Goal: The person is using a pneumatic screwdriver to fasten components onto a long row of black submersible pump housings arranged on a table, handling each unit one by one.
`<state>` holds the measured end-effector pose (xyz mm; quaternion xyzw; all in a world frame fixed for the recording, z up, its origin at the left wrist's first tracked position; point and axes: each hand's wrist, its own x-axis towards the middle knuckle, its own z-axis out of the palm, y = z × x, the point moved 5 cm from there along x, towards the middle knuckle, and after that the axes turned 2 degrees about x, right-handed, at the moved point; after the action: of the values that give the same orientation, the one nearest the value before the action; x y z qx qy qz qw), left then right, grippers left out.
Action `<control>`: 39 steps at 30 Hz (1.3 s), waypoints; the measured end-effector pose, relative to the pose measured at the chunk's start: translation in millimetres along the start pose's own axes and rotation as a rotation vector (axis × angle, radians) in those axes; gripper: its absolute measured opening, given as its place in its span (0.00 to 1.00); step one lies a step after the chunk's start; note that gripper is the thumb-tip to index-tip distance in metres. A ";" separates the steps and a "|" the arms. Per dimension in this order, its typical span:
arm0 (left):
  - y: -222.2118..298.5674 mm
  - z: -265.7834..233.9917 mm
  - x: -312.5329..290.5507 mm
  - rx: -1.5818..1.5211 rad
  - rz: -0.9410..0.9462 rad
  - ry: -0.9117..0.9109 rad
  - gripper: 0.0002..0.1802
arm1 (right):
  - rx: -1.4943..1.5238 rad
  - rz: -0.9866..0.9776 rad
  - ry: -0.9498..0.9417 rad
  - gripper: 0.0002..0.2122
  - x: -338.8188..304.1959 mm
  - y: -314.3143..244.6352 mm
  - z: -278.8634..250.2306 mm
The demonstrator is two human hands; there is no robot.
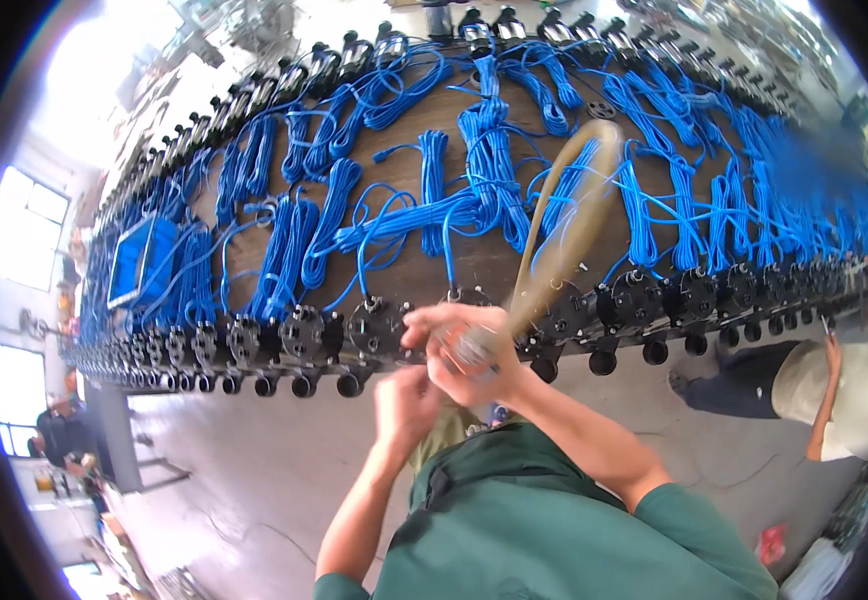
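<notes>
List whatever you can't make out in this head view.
All head view:
Greyish object in the right hand: motion blur and fingers obscure its kind.
Left hand: curled fingers hide anything inside.
Far-left person: too small for details.
Far-right blue cables: strands smeared by blur.

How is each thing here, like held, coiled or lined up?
Bare right-hand grip: closed around a blurred silvery object
Bare left-hand grip: curled, contents unclear
Thin yellowish-brown loop: bent round, blurred
Long blue cables: coiled in bundles
Flat brown tabletop: strewn with cables
Round black devices: lined up along the tabletop's near edge
</notes>
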<state>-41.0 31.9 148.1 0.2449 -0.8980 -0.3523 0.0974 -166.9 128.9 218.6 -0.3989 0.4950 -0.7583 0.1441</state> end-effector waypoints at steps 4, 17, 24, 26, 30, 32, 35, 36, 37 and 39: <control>63.2 -89.1 106.1 0.070 0.127 0.029 0.04 | -0.015 -0.079 0.191 0.16 -1.0 -58.9 -49.4; -10.4 178.8 230.8 0.213 1.201 -1.421 0.21 | -0.173 -0.115 1.012 0.16 -29.6 -80.6 -98.1; -19.5 183.2 227.6 -0.133 1.265 -1.423 0.22 | -0.227 -0.006 0.874 0.17 4.3 -48.1 -76.0; -18.8 181.3 224.9 -0.176 1.317 -1.371 0.22 | -0.184 0.024 0.880 0.18 17.0 -32.3 -69.7; -26.0 184.8 225.3 -0.225 1.335 -1.329 0.16 | -0.262 0.027 0.830 0.16 36.2 6.5 -63.9; -31.8 187.9 222.8 -0.214 1.328 -1.339 0.13 | -0.374 0.062 0.748 0.14 42.7 19.9 -62.0; -29.2 187.8 222.0 -0.133 1.327 -1.355 0.12 | -0.480 0.152 0.617 0.11 44.5 29.1 -56.0; -32.1 188.1 221.7 -0.142 1.333 -1.357 0.12 | -0.504 0.148 0.583 0.11 45.5 31.7 -55.1; -33.7 191.3 220.7 -0.123 1.354 -1.337 0.12 | -0.528 0.143 0.550 0.11 47.5 33.6 -55.1; -36.3 193.1 220.0 -0.141 1.352 -1.306 0.11 | -0.602 0.158 0.511 0.12 56.8 33.4 -54.0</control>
<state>-284.0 10.0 -17.6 -0.5806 -0.7031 -0.3421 -0.2269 -249.6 112.7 205.6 -0.1826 0.7442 -0.6406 -0.0490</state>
